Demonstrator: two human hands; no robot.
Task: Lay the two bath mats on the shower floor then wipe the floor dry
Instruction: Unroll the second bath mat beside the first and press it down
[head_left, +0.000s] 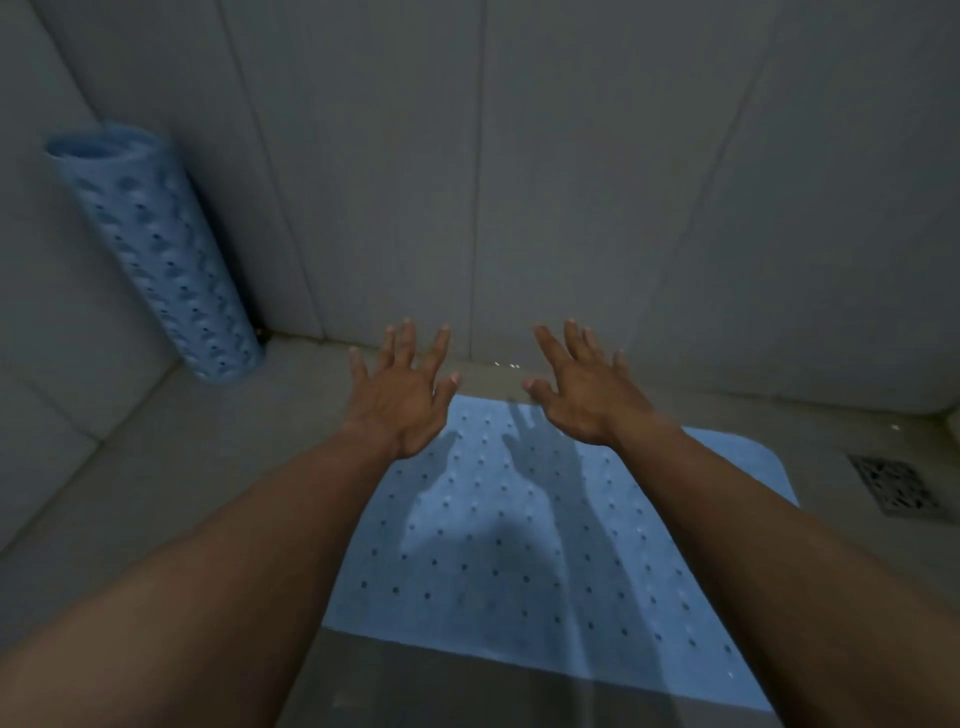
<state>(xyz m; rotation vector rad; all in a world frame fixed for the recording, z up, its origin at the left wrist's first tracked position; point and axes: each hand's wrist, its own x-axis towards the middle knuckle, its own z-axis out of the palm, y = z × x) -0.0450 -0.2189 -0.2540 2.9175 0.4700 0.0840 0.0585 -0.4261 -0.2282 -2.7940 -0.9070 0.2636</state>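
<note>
A light blue bath mat (519, 545) dotted with small holes lies flat on the shower floor (208, 467), its far edge close to the back wall. A second blue mat (156, 249), rolled into a tube, stands leaning in the far left corner. My left hand (402, 395) and my right hand (582, 395) hover above the flat mat's far edge, fingers spread and straight, holding nothing. Their shadows fall on the mat.
A square metal drain grate (896, 486) sits in the floor at the right. Grey tiled walls (571, 182) close the space at the back and left. Bare floor shows to the left of the flat mat.
</note>
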